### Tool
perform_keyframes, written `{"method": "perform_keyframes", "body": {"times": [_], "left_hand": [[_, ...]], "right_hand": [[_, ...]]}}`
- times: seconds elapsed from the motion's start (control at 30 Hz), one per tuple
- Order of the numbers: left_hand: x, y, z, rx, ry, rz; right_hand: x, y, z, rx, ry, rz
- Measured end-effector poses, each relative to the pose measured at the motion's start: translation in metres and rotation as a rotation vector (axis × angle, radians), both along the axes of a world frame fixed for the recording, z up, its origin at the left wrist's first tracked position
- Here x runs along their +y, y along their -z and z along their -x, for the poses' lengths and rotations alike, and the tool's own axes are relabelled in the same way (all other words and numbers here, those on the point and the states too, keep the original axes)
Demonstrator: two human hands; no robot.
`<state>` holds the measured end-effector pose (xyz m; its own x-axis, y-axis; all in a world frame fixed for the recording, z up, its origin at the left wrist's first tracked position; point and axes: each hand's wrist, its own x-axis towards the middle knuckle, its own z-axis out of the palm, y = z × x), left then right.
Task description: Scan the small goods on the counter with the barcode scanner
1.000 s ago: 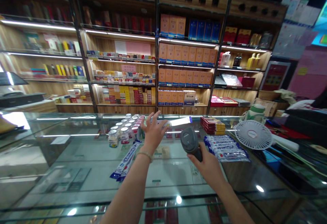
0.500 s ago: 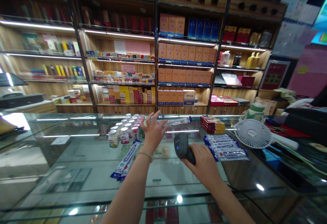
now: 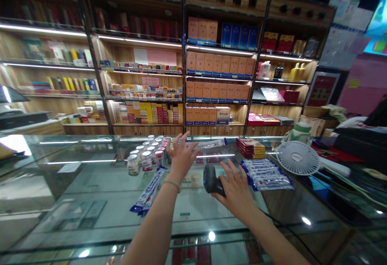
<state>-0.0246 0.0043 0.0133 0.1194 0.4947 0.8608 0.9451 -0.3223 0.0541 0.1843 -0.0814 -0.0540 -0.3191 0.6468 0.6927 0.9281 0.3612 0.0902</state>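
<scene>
The one camera sits on the person's head and looks forward and down. The left hand (image 3: pixel 182 152) and right hand (image 3: pixel 237 190) are close, over the glass bench (image 3: pixel 202 206). The tall shelves (image 3: pixel 145 130) face it from farther back.

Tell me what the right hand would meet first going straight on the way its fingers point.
Probably the lone blue-and-white packet ahead, though the right hand may pass above it; its height over the glass counter is unclear.

The left hand (image 3: pixel 182 154) hides 1 end of the far packet (image 3: pixel 211 143), and the jar labels (image 3: pixel 147 165) are blurred.
</scene>
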Motion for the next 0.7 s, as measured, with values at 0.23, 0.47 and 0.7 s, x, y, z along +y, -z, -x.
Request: {"method": "perform_keyframes", "body": {"times": [0.23, 0.47, 0.7], "left_hand": [[-0.001, -0.001, -0.001, 0.008, 0.004, 0.001], [-0.002, -0.001, -0.002, 0.003, 0.033, -0.008], [-0.001, 0.000, -0.003, 0.019, 0.030, 0.006]], "right_hand": [[-0.003, -0.004, -0.004, -0.020, -0.056, 0.134], [0.015, -0.041, -0.025, 0.004, -0.062, 0.007], [0.061, -0.055, -0.057, 0.018, -0.065, -0.192]]}}
